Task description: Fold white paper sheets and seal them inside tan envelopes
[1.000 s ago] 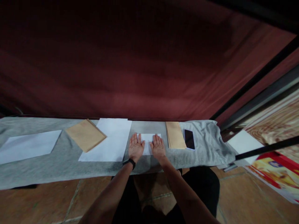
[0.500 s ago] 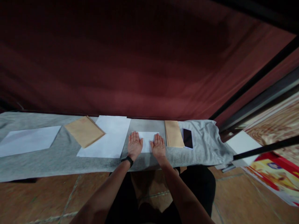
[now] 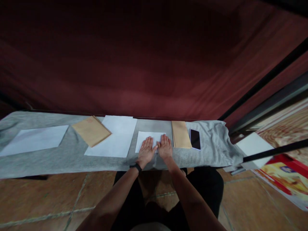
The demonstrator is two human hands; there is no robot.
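A small folded white sheet lies on the grey cloth in front of me. My left hand, a black band on its wrist, lies flat on the sheet's lower left part with fingers stretched out. My right hand lies flat on its right part, fingers together and extended. The thumbs of both hands almost touch. Neither hand holds anything.
Right of the hands lie a stack of brown envelopes and a dark phone. To the left are a large white sheet, a brown envelope partly on it, and another white sheet. Behind hangs a dark red curtain.
Both hands have slid inward on the sheet until the thumbs nearly meet; the left hand moved right. The view shifted slightly.
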